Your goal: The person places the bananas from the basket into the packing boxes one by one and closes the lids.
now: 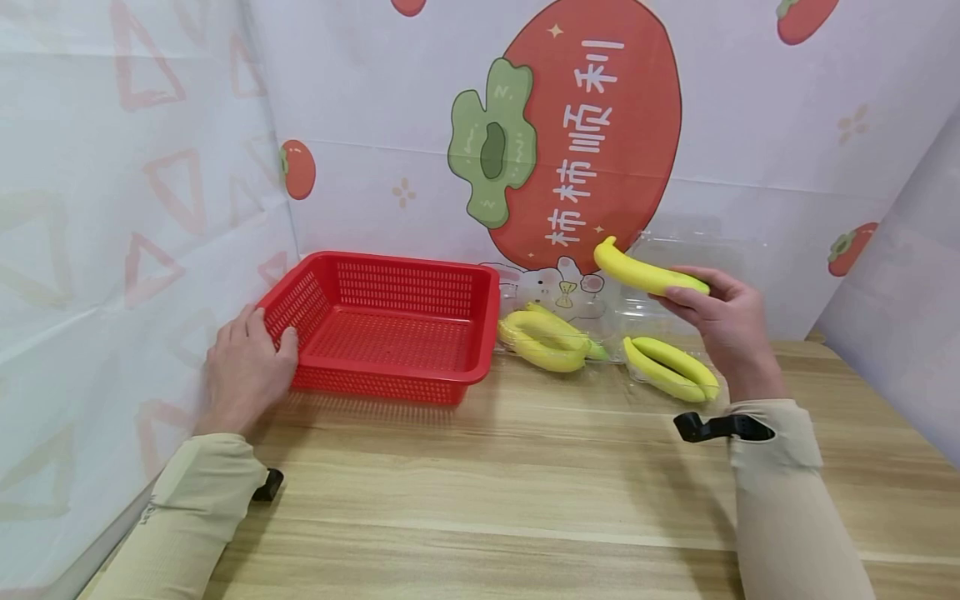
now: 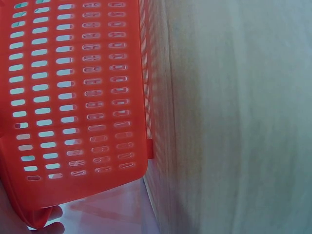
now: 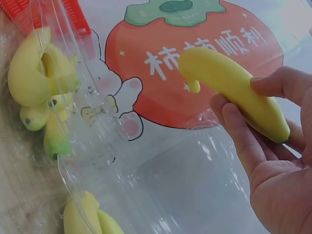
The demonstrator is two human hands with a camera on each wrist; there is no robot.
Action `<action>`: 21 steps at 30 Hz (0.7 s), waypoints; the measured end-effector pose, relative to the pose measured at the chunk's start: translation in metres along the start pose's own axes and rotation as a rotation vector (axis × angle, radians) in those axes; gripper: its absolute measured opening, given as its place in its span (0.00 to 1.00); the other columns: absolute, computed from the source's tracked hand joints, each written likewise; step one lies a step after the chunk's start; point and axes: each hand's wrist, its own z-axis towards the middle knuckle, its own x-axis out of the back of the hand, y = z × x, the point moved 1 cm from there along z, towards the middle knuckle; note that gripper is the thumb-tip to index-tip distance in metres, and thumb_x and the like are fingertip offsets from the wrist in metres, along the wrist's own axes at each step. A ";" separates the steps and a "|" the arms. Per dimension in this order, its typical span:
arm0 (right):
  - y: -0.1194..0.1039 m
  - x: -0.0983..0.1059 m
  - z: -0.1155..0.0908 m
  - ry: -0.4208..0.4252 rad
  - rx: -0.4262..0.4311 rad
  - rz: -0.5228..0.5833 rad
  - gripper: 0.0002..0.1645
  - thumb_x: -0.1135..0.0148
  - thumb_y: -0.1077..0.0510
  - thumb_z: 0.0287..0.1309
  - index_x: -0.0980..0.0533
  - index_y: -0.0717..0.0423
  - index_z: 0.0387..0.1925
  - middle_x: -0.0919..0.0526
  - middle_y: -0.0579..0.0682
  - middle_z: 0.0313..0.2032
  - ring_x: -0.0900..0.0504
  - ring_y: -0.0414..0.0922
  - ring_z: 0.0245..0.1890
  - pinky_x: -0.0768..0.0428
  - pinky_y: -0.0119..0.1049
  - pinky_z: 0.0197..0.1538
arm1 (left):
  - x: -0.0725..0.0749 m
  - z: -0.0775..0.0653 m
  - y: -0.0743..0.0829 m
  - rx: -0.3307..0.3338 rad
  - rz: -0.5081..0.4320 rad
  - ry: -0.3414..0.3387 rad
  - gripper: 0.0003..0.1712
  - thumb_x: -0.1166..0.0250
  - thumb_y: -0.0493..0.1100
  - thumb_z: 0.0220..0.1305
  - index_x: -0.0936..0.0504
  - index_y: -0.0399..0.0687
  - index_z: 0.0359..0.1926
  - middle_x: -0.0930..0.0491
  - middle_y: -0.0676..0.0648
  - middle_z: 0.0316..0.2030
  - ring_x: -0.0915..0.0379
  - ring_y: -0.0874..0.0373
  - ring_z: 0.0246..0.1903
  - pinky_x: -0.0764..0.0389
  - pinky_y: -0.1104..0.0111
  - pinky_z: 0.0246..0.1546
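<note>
My left hand point(image 1: 251, 367) grips the left rim of a red plastic basket point(image 1: 375, 381). In the left wrist view its fingertips point(image 2: 54, 228) curl under the rim at the lower left. The basket stands on the table with a bare slotted floor. Raised to the right, my right hand point(image 1: 716, 312) holds a yellow banana point(image 1: 637, 268) between thumb and fingers, stem end pointing left. Below it, a pair of bananas point(image 1: 667, 375) lies in a clear plastic container point(image 3: 161, 195). More bananas point(image 1: 551, 358) lie in clear plastic just right of the basket.
A white cloth wall point(image 1: 360, 83) with persimmon prints rises directly behind the basket and bananas. Another cloth wall point(image 1: 75, 275) runs close along the left, beside my left hand. The wooden table point(image 1: 480, 500) extends in front of these things.
</note>
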 end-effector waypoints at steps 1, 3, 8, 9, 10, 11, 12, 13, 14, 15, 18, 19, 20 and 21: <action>-0.001 0.001 0.000 -0.003 0.002 0.008 0.19 0.31 0.73 0.62 0.15 0.68 0.55 0.14 0.51 0.47 0.07 0.44 0.43 0.10 0.36 0.50 | 0.000 0.000 0.000 0.000 0.000 0.000 0.45 0.61 0.58 0.80 0.48 0.22 0.78 0.49 0.21 0.79 0.50 0.21 0.75 0.44 0.28 0.73; -0.002 0.003 -0.001 -0.008 0.004 0.014 0.19 0.31 0.74 0.62 0.15 0.68 0.55 0.14 0.51 0.47 0.07 0.44 0.43 0.10 0.36 0.50 | 0.000 0.000 0.000 0.001 -0.001 -0.002 0.45 0.61 0.58 0.80 0.49 0.22 0.78 0.49 0.21 0.79 0.50 0.21 0.74 0.44 0.28 0.72; -0.004 0.009 -0.002 -0.015 0.000 0.003 0.19 0.32 0.74 0.63 0.15 0.67 0.56 0.14 0.51 0.48 0.07 0.44 0.44 0.10 0.36 0.50 | 0.000 0.000 -0.001 0.000 0.002 -0.002 0.46 0.61 0.58 0.80 0.49 0.22 0.79 0.49 0.21 0.79 0.50 0.21 0.74 0.44 0.28 0.72; -0.004 0.011 -0.002 -0.018 -0.002 -0.002 0.19 0.32 0.74 0.63 0.15 0.67 0.56 0.14 0.50 0.48 0.07 0.44 0.44 0.10 0.36 0.50 | 0.000 0.000 -0.002 0.000 0.002 -0.001 0.46 0.61 0.58 0.80 0.49 0.22 0.79 0.49 0.21 0.79 0.50 0.21 0.74 0.44 0.28 0.72; -0.005 0.012 -0.002 -0.022 -0.005 -0.002 0.19 0.32 0.74 0.63 0.15 0.66 0.55 0.13 0.50 0.48 0.07 0.44 0.44 0.10 0.35 0.50 | 0.000 0.000 -0.002 0.001 0.003 -0.002 0.46 0.61 0.58 0.80 0.49 0.22 0.79 0.49 0.21 0.79 0.49 0.21 0.74 0.44 0.28 0.72; -0.005 0.014 -0.002 -0.028 -0.008 0.000 0.19 0.33 0.74 0.63 0.15 0.66 0.55 0.13 0.50 0.48 0.07 0.44 0.45 0.10 0.36 0.50 | 0.000 0.000 -0.002 0.002 0.003 -0.002 0.46 0.61 0.59 0.80 0.49 0.22 0.79 0.49 0.22 0.79 0.49 0.21 0.74 0.44 0.28 0.72; -0.006 0.017 -0.002 -0.040 -0.011 0.010 0.19 0.33 0.74 0.64 0.15 0.66 0.56 0.13 0.50 0.49 0.07 0.44 0.45 0.10 0.36 0.50 | 0.000 0.000 -0.002 0.003 0.003 -0.003 0.46 0.61 0.59 0.80 0.49 0.22 0.79 0.49 0.22 0.79 0.49 0.21 0.74 0.44 0.28 0.72; -0.007 0.019 -0.003 -0.047 -0.015 0.014 0.19 0.34 0.75 0.64 0.15 0.66 0.56 0.13 0.50 0.49 0.07 0.44 0.45 0.10 0.35 0.50 | 0.000 0.000 -0.002 0.003 0.003 -0.003 0.46 0.61 0.59 0.80 0.49 0.22 0.79 0.49 0.22 0.79 0.49 0.21 0.74 0.44 0.28 0.72; -0.007 0.022 -0.003 -0.057 -0.019 0.029 0.19 0.35 0.75 0.65 0.15 0.66 0.56 0.13 0.51 0.49 0.07 0.44 0.45 0.10 0.36 0.50 | 0.000 0.000 -0.002 0.004 0.003 -0.002 0.46 0.61 0.58 0.80 0.49 0.22 0.79 0.48 0.22 0.79 0.49 0.21 0.74 0.44 0.28 0.72; -0.008 0.025 -0.003 -0.068 -0.023 0.048 0.19 0.36 0.76 0.65 0.15 0.66 0.56 0.13 0.51 0.49 0.07 0.45 0.45 0.10 0.36 0.50 | 0.000 0.000 -0.001 0.005 0.002 -0.002 0.46 0.61 0.58 0.80 0.49 0.22 0.79 0.48 0.22 0.79 0.49 0.21 0.74 0.44 0.28 0.72; -0.010 0.032 -0.004 -0.084 -0.037 0.088 0.20 0.39 0.76 0.67 0.16 0.67 0.57 0.14 0.52 0.50 0.07 0.45 0.46 0.11 0.36 0.50 | 0.000 0.001 0.000 0.007 0.002 0.003 0.45 0.60 0.58 0.80 0.48 0.22 0.78 0.47 0.22 0.78 0.48 0.21 0.73 0.43 0.28 0.72; -0.011 0.034 -0.004 -0.082 -0.039 0.096 0.20 0.39 0.77 0.67 0.16 0.67 0.57 0.13 0.52 0.50 0.07 0.45 0.46 0.11 0.37 0.50 | 0.000 0.001 0.000 0.007 0.001 0.004 0.45 0.60 0.57 0.80 0.48 0.22 0.78 0.47 0.22 0.78 0.48 0.21 0.73 0.43 0.28 0.72; -0.011 0.035 -0.005 -0.079 -0.042 0.097 0.20 0.39 0.77 0.67 0.16 0.67 0.57 0.14 0.52 0.50 0.07 0.45 0.46 0.11 0.37 0.51 | 0.000 0.001 0.000 0.008 0.001 0.005 0.45 0.60 0.57 0.80 0.48 0.22 0.78 0.47 0.22 0.78 0.48 0.21 0.73 0.43 0.28 0.72; -0.011 0.037 -0.005 -0.072 -0.043 0.089 0.19 0.39 0.76 0.67 0.16 0.66 0.57 0.14 0.52 0.50 0.07 0.45 0.47 0.11 0.37 0.51 | 0.000 0.001 0.001 0.010 0.002 0.004 0.45 0.60 0.57 0.80 0.48 0.22 0.78 0.47 0.22 0.78 0.48 0.21 0.73 0.43 0.28 0.72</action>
